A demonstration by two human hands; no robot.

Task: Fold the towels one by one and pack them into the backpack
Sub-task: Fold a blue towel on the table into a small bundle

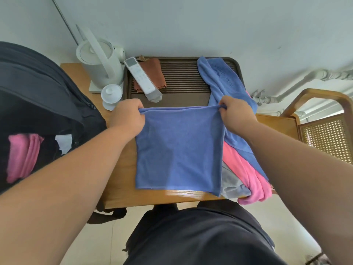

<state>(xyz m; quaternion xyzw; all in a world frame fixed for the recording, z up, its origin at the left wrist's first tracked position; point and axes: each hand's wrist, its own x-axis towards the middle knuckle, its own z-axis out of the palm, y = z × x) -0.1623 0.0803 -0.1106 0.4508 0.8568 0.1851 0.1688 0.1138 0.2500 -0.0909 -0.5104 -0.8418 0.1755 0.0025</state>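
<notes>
Blue towel (179, 148) doubled over, hanging above the table (122, 180) — my left hand (127, 116) and right hand (236, 115) each pinch a top corner. Backpack (38, 96) sits left, pink towel (23, 155) inside.

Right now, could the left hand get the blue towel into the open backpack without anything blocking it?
Probably yes. The left hand grips a top corner of the blue towel, and the backpack lies open right beside that arm, a pink towel already inside. Nothing stands between them.
</notes>
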